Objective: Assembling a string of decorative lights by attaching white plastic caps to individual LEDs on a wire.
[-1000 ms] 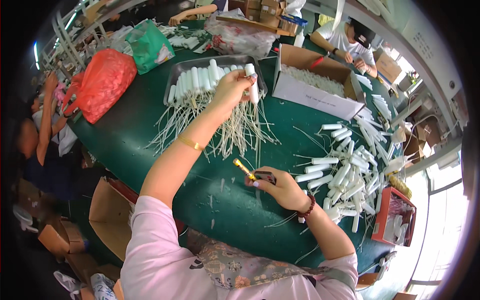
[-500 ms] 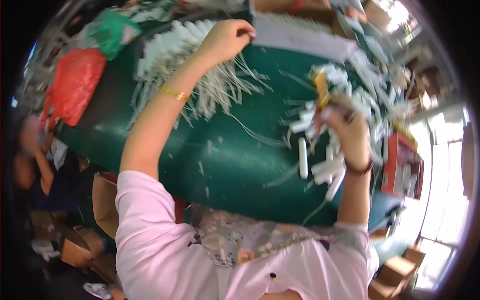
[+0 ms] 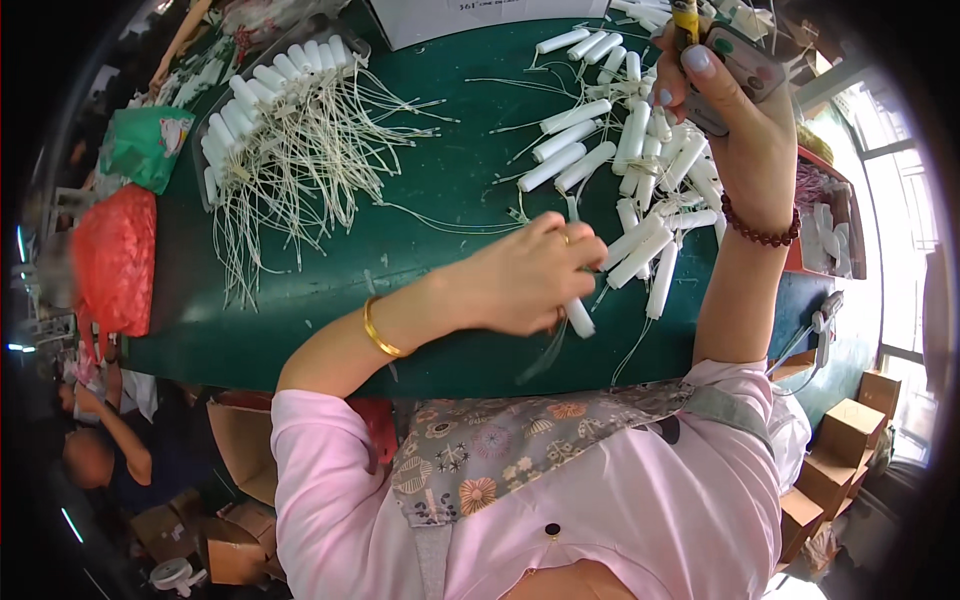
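Gripping a white tube [image 3: 579, 318], the left hand [image 3: 535, 275] had its fingers curled around it over the green table [image 3: 470, 360], right beside the loose tube pile [image 3: 632, 138]. Right hand [image 3: 745, 140] was clamped on a yellow pen-like tool [image 3: 686, 20], kinda up by the pile's far end.

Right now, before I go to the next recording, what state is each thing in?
Left hand: curled at a white cylinder, grip unclear
Right hand: closed around a yellow tool
Dark device: in the right hand
Tray cylinders: lined up
Wires: trailing loosely over the table
Loose cylinders: scattered and heaped
Red bag: bulging
Red box: open, holding items
Cardboard box: open
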Demonstrator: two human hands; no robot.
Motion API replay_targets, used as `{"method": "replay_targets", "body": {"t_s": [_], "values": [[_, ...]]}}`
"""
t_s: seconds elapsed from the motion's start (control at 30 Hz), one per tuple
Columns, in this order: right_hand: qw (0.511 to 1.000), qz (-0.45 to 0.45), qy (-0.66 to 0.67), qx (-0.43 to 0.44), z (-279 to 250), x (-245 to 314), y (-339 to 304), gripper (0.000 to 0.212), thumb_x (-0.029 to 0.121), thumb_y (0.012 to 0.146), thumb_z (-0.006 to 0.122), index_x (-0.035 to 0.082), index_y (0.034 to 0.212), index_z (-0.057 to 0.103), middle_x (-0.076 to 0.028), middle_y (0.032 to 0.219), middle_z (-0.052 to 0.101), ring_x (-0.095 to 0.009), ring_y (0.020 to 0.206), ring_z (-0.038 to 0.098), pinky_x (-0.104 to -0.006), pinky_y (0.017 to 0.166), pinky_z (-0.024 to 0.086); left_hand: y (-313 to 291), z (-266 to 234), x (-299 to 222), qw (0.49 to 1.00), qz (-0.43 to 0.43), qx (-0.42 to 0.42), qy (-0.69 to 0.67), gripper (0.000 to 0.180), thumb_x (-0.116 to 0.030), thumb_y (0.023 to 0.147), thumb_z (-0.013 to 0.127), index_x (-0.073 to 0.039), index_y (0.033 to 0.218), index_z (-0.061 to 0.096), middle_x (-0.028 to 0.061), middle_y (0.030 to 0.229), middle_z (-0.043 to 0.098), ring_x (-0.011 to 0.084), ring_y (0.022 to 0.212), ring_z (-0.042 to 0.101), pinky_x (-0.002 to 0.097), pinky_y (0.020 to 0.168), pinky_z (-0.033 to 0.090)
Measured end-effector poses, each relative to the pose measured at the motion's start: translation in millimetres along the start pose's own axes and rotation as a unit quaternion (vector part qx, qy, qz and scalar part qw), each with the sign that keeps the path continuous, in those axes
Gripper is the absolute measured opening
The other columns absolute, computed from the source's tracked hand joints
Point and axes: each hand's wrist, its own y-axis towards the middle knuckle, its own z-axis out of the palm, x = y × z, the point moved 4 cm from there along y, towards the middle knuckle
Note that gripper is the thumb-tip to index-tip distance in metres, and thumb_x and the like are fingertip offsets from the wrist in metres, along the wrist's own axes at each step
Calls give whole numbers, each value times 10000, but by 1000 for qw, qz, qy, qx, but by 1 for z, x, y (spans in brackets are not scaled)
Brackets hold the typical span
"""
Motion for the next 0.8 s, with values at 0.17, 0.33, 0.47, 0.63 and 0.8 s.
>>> {"method": "replay_targets", "body": {"t_s": [0.17,0.33,0.47,0.63,0.8], "values": [[997,40,5,-68,-12,7,-1,256,182,985,627,-37,1117,644,-50,818,644,-90,700,573,-233,624,469,-1,-61,-14,946,-2,-157,-283,385,-189,684,832,-65,996,644,114,1145,626,282,1038,628,418,904,496],[972,-16,-236,-8,-16,10,-3,203,-44,888,690,-22,1090,698,-84,1032,707,-152,924,646,-278,828,521,-33,-93,19,805,-159,-283,-497,320,-108,930,595,8,1228,576,48,969,620,110,892,624,267,785,505],[941,-140,-304,57,-1,19,-2,236,-64,870,684,-32,1103,690,-119,1061,701,-207,954,668,-301,868,528,-40,-97,31,838,-255,-255,-410,345,-84,920,535,4,1251,581,30,930,617,88,786,552,249,712,470],[931,-123,-338,64,7,16,1,220,-31,880,689,-26,1100,695,-111,1063,696,-209,963,665,-296,880,523,-42,-95,35,873,-267,-248,-325,378,-62,870,551,-10,1242,588,50,886,632,103,759,573,268,700,480],[926,-133,-347,66,10,18,2,213,-13,876,701,-13,1089,704,-107,1034,689,-213,945,669,-302,844,529,-37,-94,33,876,-283,-238,-311,366,-60,874,550,-5,1234,583,73,871,635,123,757,591,276,705,490]]}}
